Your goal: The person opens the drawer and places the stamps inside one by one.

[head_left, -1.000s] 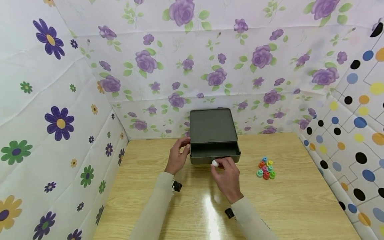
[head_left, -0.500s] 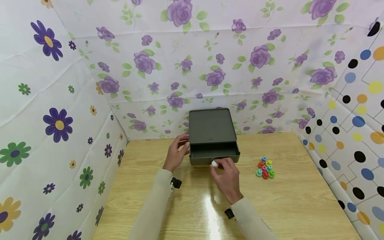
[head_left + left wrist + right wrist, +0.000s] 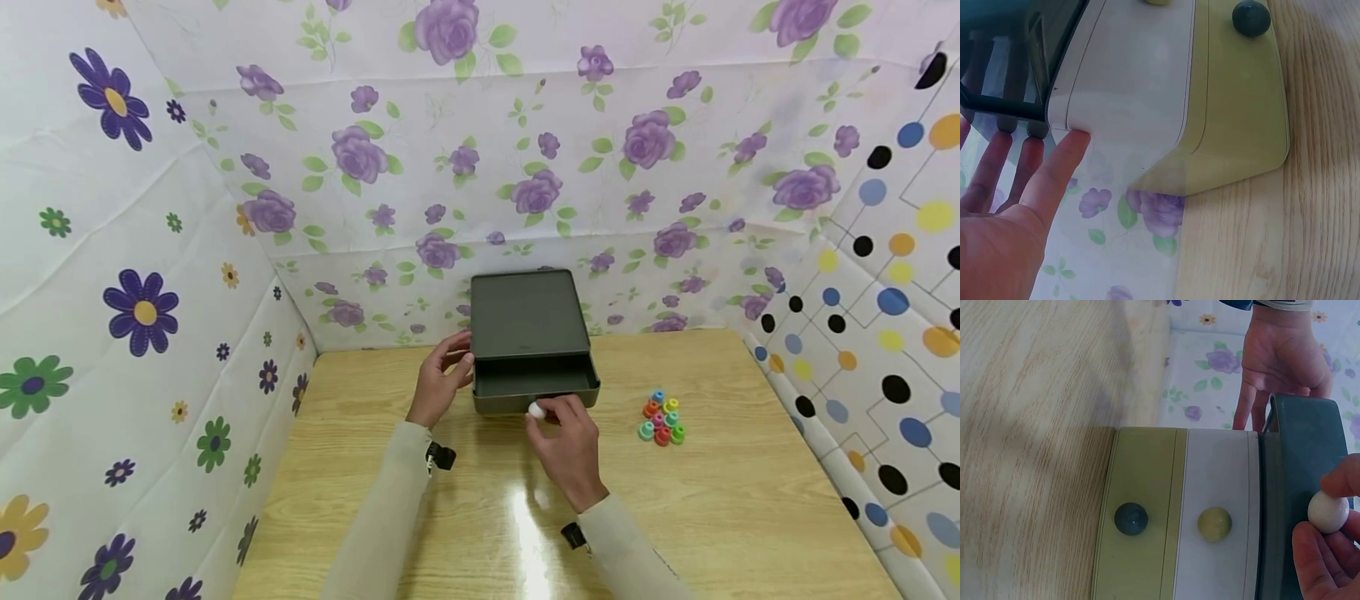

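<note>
A small drawer cabinet (image 3: 528,312) with a dark green top stands against the back wall. Its top drawer (image 3: 1310,437) is pulled out, and inside I see bare dark surfaces. My right hand (image 3: 568,446) pinches that drawer's round white knob (image 3: 1327,512) between thumb and fingers. Below it are a white drawer (image 3: 1222,469) with a yellowish knob (image 3: 1214,524) and an olive drawer (image 3: 1141,469) with a dark knob (image 3: 1131,519); both are closed. With fingers extended, my left hand (image 3: 441,383) touches the cabinet's left side, its thumb at the white drawer's edge.
Several small colourful peg-like pieces (image 3: 662,419) lie grouped on the wooden table (image 3: 712,500), right of the cabinet. Floral and dotted cloth walls (image 3: 375,200) enclose the table at the back and both sides.
The view has shifted very slightly. Both hands keep their places at the cabinet, and the top drawer stays pulled out by about the same amount.
</note>
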{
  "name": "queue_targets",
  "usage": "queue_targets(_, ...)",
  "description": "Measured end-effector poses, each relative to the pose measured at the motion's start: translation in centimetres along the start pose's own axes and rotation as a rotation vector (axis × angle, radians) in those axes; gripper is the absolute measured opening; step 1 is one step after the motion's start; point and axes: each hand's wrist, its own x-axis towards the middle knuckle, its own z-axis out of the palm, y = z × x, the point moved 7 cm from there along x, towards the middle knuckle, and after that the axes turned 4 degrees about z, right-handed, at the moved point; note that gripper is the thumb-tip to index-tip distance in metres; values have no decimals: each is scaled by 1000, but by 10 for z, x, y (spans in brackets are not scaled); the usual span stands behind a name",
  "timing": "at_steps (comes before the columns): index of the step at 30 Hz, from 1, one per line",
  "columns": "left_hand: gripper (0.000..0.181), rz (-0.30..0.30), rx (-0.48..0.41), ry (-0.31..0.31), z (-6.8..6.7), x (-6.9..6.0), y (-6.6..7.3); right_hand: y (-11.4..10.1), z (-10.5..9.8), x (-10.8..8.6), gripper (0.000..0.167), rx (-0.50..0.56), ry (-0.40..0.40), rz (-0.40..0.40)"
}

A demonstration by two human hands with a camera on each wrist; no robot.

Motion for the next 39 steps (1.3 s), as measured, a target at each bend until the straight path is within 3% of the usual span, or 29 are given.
queue_targets(9, 44, -20, -30, 1, 1, 1, 0, -2, -4, -4, 24, -22, 9, 3)
queue_targets(29, 43, -29, 2, 11, 1, 4, 2, -13, -16, -23, 25, -41, 25, -8)
queue_targets(39, 43, -60, -3, 31, 0, 2, 4, -15, -19, -31, 24, -29, 1, 37)
